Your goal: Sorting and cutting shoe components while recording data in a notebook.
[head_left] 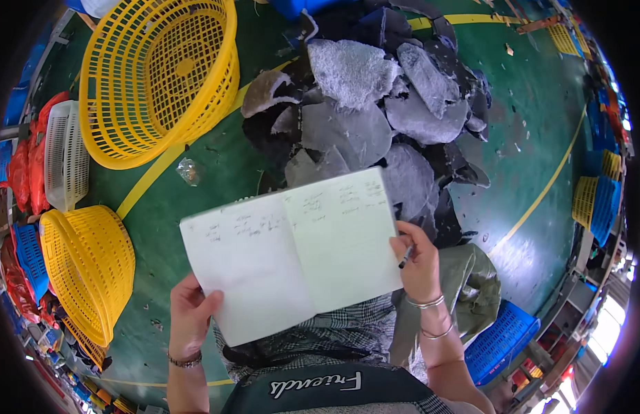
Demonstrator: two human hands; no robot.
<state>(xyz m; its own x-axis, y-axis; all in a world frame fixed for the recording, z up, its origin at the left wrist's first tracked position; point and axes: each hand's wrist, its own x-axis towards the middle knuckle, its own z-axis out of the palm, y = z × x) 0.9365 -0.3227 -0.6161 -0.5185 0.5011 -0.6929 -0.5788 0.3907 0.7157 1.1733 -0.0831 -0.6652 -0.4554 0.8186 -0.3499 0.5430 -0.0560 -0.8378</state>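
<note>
An open notebook point(258, 276) with handwriting near the top of both pages is spread in front of me, slightly tilted. My left hand point(191, 314) grips its lower left edge, thumb on the page and fingers underneath. At the right edge, my right hand point(420, 259) pinches the notebook and also has a dark pen point(405, 257) in its fingers, tip pointing down. Bracelets circle both wrists. Just beyond the notebook lies a heap of grey and black fabric-like scraps point(344, 131), some with a fuzzy surface.
A large yellow basket point(92, 103) stands at the far left, with another yellow basket point(92, 269) nearer. Between them and the wall is a white crate point(62, 155). A blue basket point(503, 341) and a greenish sack point(475, 283) sit at my right. Yellow lines cross the green floor point(534, 165).
</note>
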